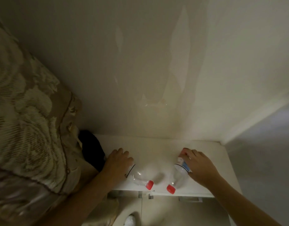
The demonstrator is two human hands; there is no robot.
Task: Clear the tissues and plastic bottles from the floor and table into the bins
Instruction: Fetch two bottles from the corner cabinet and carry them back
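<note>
Far left there's a patterned beige-and-olive quilted bedspread hanging beside the small white bench, with a dark gap between them.

Next, the person's left hand is down on the bench, fingers curled over the base end of a clear plastic bottle with a red cap. The bottle lies on its side, cap pointing back toward the person and away from the fingertips. Looks like a closed grip around the fat end, probably because that's the easiest part to grab on a bottle lying flat.

Between the two bottles there's just bare bench top, a bit blurred.

Then the second clear plastic bottle with a red cap and blue-white label, also lying down, cap toward the near edge. The right hand wraps its label end, fingers closed over it, with something reddish right at the fingertips that's too blurry to identify.

Both bottles still touch the bench, so neither is lifted yet. No bins in view, so they'll need carrying somewhere. Below the bench edge, a whitish thing on the floor, maybe a tissue, hard to tell.
</note>
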